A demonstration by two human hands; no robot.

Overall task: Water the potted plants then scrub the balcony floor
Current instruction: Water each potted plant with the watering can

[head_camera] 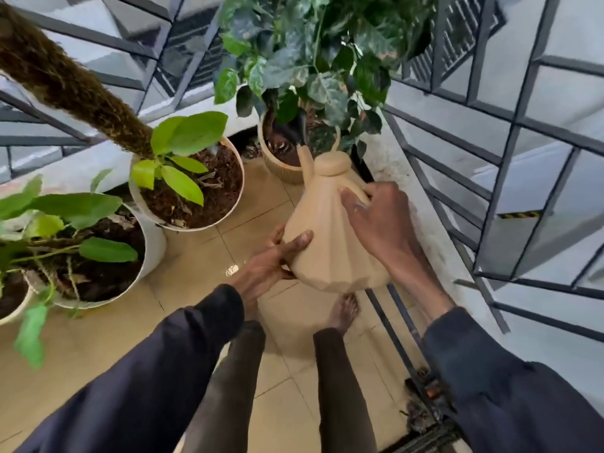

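You hold the watering can (330,243) at centre frame, your left hand (277,256) gripping its lower body and your right hand (376,220) clasping its upper side. Its spout (305,158) reaches over the ribbed pot (281,168) at upper centre. Tip too steeply and water may splash onto the tiled floor (202,305). Leaves hide the spout's tip, so I cannot tell whether water is flowing.

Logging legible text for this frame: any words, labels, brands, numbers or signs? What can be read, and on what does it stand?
None: no text can be read in this view.
The watering can, held by the left hand and right hand, shows plain beige sides, no label or brand.
The white pots show no markings.
The yellow-and-black striped strip beyond the railing is pattern only, with no letters visible.
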